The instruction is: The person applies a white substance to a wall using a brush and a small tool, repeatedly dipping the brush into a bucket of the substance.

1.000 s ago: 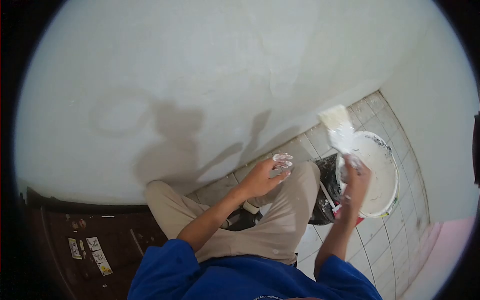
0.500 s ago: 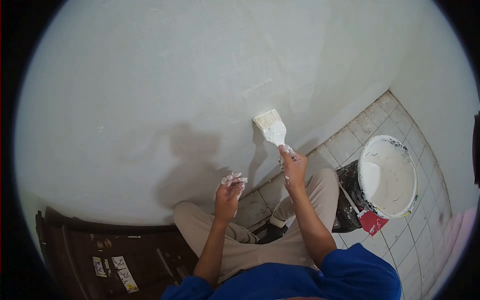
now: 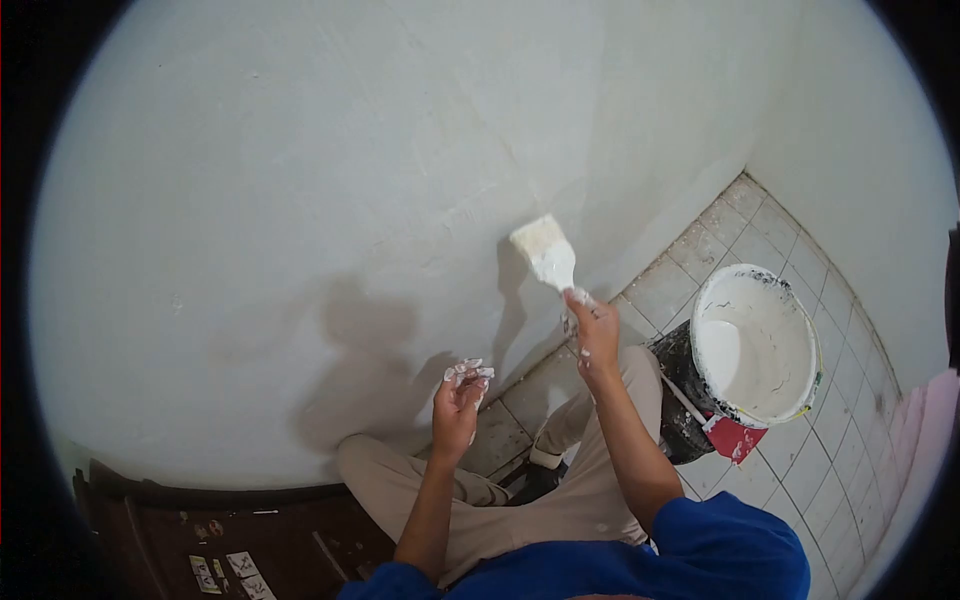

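Note:
A wide paintbrush with a white handle and pale bristles is gripped in my right hand. Its bristles point up and left, close over the grey-white wall, and a shadow falls beside it. My left hand hangs loosely curled in front of the wall, holding nothing, with white paint on its fingers. White smears also mark my right hand. Right of my knee stands a black bucket with a paint-caked white container in its top, white paint pooled inside.
A red-bladed scraper leans against the bucket. Pale floor tiles run along the wall to the corner. Dark brown furniture with stickers lies at lower left, and something pink is at the right edge.
The brush has come off the wall slightly, its bristles now tipped up. The view has shifted a little, so the bucket appears further left. My left hand stays loosely curled.

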Available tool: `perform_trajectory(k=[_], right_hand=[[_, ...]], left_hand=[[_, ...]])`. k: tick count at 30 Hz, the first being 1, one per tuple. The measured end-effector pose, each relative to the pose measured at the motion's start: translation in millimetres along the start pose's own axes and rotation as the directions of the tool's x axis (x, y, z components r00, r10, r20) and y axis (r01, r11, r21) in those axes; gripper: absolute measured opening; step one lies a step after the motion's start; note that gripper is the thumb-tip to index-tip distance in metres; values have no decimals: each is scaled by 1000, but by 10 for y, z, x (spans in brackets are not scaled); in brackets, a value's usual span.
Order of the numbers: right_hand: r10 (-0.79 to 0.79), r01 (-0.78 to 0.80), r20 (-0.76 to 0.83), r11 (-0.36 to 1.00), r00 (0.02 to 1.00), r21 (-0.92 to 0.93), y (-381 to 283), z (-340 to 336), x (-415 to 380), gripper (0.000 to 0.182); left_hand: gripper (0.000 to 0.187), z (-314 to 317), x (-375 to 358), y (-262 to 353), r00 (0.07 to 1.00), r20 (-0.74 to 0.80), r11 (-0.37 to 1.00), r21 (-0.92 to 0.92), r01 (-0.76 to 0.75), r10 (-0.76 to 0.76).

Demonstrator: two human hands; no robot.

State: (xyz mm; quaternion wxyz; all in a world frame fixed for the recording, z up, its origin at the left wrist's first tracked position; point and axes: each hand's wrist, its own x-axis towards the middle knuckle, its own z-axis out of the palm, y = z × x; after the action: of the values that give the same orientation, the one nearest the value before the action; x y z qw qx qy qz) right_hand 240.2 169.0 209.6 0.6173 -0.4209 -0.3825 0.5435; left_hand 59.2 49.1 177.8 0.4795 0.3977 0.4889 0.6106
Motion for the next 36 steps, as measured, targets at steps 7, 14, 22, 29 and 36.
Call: perform_trajectory(k=[7, 14, 22, 29, 36], right_hand=[[8, -2, 68, 996, 998, -89, -121, 116, 303, 20], [37, -34, 26, 993, 999, -112, -42, -191, 207, 20], [135, -119, 79, 976, 988, -184, 100, -224, 427, 24], [88, -88, -13, 996, 996, -15, -365, -241, 300, 25], [127, -122, 29, 984, 991, -130, -341, -278, 663, 26]], left_hand=[[27, 166, 101, 91, 994, 88, 997, 11, -72, 70], [27, 172, 122, 0, 996, 84, 999, -4, -34, 34], [26, 506, 236, 183, 988, 141, 993, 81, -82, 70], [26, 576, 316, 124, 988, 145, 992, 100, -72, 57], [25, 576, 312, 100, 991, 129, 998, 44, -51, 45]])
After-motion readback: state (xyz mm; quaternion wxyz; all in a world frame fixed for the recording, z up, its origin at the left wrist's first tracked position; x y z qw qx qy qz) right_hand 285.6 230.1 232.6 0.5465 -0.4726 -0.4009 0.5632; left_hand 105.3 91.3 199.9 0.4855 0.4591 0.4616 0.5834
